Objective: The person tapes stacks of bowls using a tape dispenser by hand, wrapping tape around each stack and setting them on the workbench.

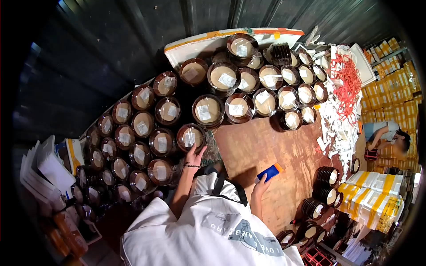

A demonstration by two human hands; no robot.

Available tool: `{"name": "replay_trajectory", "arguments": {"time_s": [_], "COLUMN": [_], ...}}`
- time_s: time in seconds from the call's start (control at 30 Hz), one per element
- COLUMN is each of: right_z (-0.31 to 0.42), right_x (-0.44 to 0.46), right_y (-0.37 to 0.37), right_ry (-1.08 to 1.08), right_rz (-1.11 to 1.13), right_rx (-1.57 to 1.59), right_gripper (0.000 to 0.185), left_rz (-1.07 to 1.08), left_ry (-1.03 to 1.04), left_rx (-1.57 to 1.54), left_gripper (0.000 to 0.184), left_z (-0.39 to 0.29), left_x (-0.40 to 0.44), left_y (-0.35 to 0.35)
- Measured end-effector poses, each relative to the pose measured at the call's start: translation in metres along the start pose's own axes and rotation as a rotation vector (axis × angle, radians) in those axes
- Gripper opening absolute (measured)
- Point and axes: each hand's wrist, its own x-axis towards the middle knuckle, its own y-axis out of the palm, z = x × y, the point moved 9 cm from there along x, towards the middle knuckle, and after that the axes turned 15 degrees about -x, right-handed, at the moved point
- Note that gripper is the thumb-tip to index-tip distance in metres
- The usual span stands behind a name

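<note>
Many stacks of round dark-rimmed dishes with pale centres and white labels cover the left and back. My left hand [194, 156], with a beaded bracelet at the wrist, reaches to the near edge of one wrapped dish stack [191, 137]; its fingers are spread and lie at the rim. In my right hand [262, 186] is a blue block with an orange edge [269, 173], held by one end above the brown wooden board [239, 146].
Red strapping [347, 84] and white scraps [328, 119] lie at the right. White boxes with yellow tape [370, 199] and more dish stacks [326, 195] stand at the lower right. A person [386, 133] bends at the far right. Foam sheets [53, 168] lean at the left.
</note>
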Motion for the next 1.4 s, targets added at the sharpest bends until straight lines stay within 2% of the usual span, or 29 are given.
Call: {"name": "replay_trajectory", "arguments": {"time_s": [0.07, 0.23, 0.33, 0.5, 0.67, 0.77, 0.87, 0.9, 1.0, 1.07, 1.1, 1.13, 1.2, 1.23, 1.27, 1.33, 1.37, 1.4], "right_z": [0.013, 0.031, 0.027, 0.020, 0.015, 0.034, 0.034, 0.043, 0.040, 0.039, 0.029, 0.018, -0.009, -0.004, -0.018, 0.025, -0.002, -0.021], "right_x": [-0.006, -0.013, -0.012, -0.005, -0.001, -0.010, -0.015, -0.018, -0.014, -0.010, -0.010, -0.010, -0.017, -0.018, -0.023, -0.050, -0.057, -0.058], "right_y": [0.004, 0.004, 0.002, 0.011, 0.026, 0.029, 0.030, 0.027, 0.023, 0.013, 0.010, 0.007, 0.001, 0.000, -0.007, -0.027, -0.042, -0.035], "right_ry": [-0.051, -0.079, -0.036, 0.014, 0.011, -0.046, -0.019, -0.020, 0.011, -0.029, 0.076, 0.182, 0.487, 0.457, 0.581, 0.617, 0.589, 0.413], "right_rz": [0.001, 0.036, 0.044, 0.071, 0.095, 0.113, 0.165, 0.114, 0.114, 0.032, 0.048, 0.057, 0.050, 0.142, 0.048, 0.005, -0.093, 0.134], "right_rx": [0.031, -0.040, -0.027, -0.015, -0.014, 0.017, 0.002, 0.041, -0.012, 0.033, 0.070, 0.112, 0.533, 0.809, 1.041, 1.204, 1.253, 1.620], "right_gripper": [0.047, 0.044, 0.042, 0.042, 0.042, 0.039, 0.041, 0.032, 0.031, 0.030, 0.029, 0.027, 0.029, 0.032, 0.037, 0.042, 0.042, 0.044], "left_rz": [0.067, 0.072, 0.023, -0.048, -0.004, 0.045, 0.009, -0.014, -0.090, -0.115, -0.262, -0.412, -0.384, -0.421, -0.451, -0.299, -0.270, -0.275], "left_ry": [-0.015, -0.035, -0.063, 0.027, 0.052, -0.003, 0.022, 0.040, 0.055, -0.050, -0.154, -0.261, -0.414, -0.484, -0.563, -0.772, -0.791, -0.809], "left_rx": [0.058, 0.087, 0.037, -0.153, -0.161, -0.152, -0.157, -0.183, -0.219, -0.289, -0.249, -0.196, -0.005, 0.142, 0.302, 0.395, 0.482, 0.519], "left_gripper": [0.037, 0.040, 0.040, 0.042, 0.042, 0.042, 0.043, 0.042, 0.039, 0.037, 0.033, 0.030, 0.026, 0.026, 0.027, 0.030, 0.034, 0.035], "left_z": [-0.001, 0.000, -0.001, 0.007, 0.003, 0.004, 0.005, 0.005, 0.012, 0.025, 0.039, 0.054, 0.086, 0.101, 0.112, 0.144, 0.155, 0.170], "left_x": [-0.004, -0.020, -0.008, -0.006, -0.001, 0.002, 0.002, 0.001, 0.001, 0.001, -0.008, -0.024, -0.038, -0.053, -0.066, -0.067, -0.061, -0.061], "left_y": [0.007, 0.026, 0.016, 0.018, 0.019, 0.018, 0.015, 0.013, 0.007, -0.002, -0.009, -0.012, -0.018, -0.013, -0.004, 0.006, 0.008, 0.017]}}
